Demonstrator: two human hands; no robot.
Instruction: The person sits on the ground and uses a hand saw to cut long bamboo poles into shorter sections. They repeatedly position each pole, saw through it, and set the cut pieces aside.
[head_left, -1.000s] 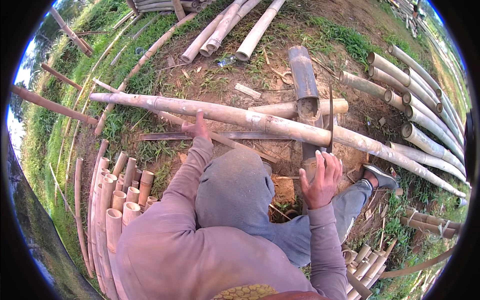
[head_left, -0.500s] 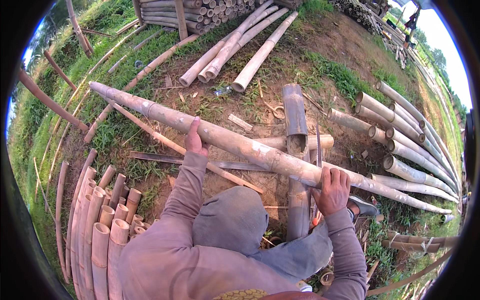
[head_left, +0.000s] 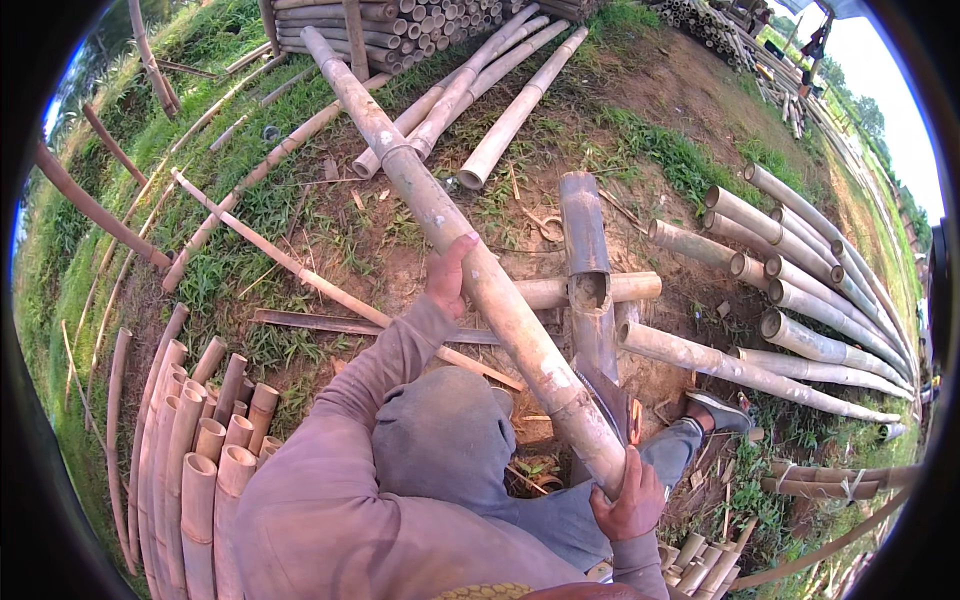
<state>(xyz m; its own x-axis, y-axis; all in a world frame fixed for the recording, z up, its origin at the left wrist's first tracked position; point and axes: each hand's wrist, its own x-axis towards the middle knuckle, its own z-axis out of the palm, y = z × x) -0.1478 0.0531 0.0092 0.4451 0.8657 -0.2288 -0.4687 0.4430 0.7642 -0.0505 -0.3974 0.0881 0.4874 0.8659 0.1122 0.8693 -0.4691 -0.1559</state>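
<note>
A long, thick bamboo pole slants from the far left down toward my right side, held in both hands. My left hand is closed around its left side near the middle, the thumb lying on top. At the near end, my right hand grips the pole close to its tip, over my bent leg. Beside the pole is a saw with an orange handle, its blade partly hidden. Just beyond stands a dark, notched bamboo post with a bamboo crosspiece.
Cut bamboo poles lie fanned out at right. Short bamboo pieces stand bundled at left. More long poles lie ahead, near a stacked pile. A thin bamboo strip and a flat dark strip cross the ground at left.
The pole has swung from a shallow slant to a steep one. Its far end moved away and rightward, its near end toward me. My right hand came down with it; another pole at right is uncovered.
</note>
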